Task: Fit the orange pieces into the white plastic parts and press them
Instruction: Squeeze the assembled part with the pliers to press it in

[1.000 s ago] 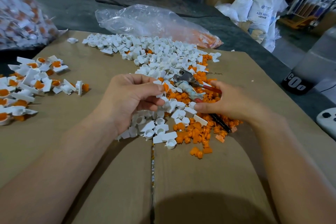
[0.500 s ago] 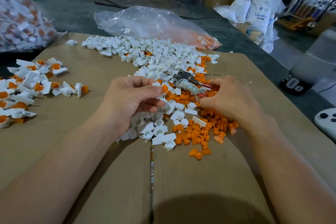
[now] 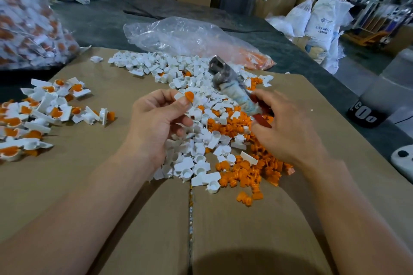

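— What's changed in the last second?

— The metal pliers with red handles and a tape-wrapped neck (image 3: pixel 228 83) have come up. A moment ago they lay flat on the parts. Now the grey head tilts up toward the upper middle of the frame. The right hand (image 3: pixel 290 134), right of centre, has them, with its fingers curled round the red handles.

— And the other one?

— The left hand (image 3: pixel 156 123) is much where it was, just left of centre. Thumb and forefinger pinch a small white plastic part (image 3: pixel 178 96) with a round orange piece (image 3: pixel 189 96) sitting at its end. It is held above the heap, near the pliers' taped neck but apart from it. The other fingers are curled in, and I can't tell whether they hold anything more.

— Where's the rest of the stock?

— The heap of loose white plastic parts (image 3: pixel 169 69) runs from the upper middle down between the hands, on the brown cardboard-covered table (image 3: pixel 223 230). The loose orange pieces (image 3: pixel 245 174) lie under and below the right hand. At the far left is a spread of white parts with orange already in them (image 3: pixel 44 107).

— Any bags?

— A crumpled clear plastic bag (image 3: pixel 178 35) lies behind the heap, showing orange at its right end. A full clear bag of white and orange parts (image 3: pixel 26 18) fills the upper left corner.
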